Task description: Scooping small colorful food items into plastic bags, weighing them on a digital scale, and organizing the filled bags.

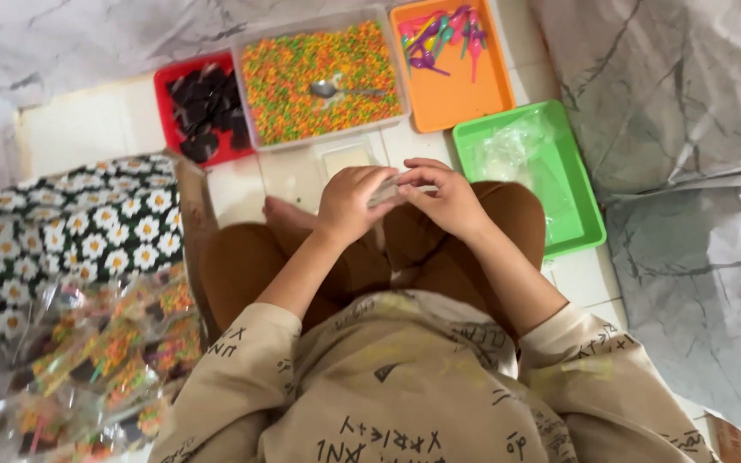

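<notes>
Clear packet — seemingly empty, crumpled

Red tray, orange tray, green tray, daisy-print box.

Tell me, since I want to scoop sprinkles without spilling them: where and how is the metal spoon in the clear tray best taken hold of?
Grip the metal spoon by its handle, the free end pointing right toward the orange tray. Come from above: the handle lies flat on the coloured sprinkles, while the bowl sits at the left, partly sunk in them. A pinch from above seems easiest, as the clear tray walls block a low approach.
</notes>
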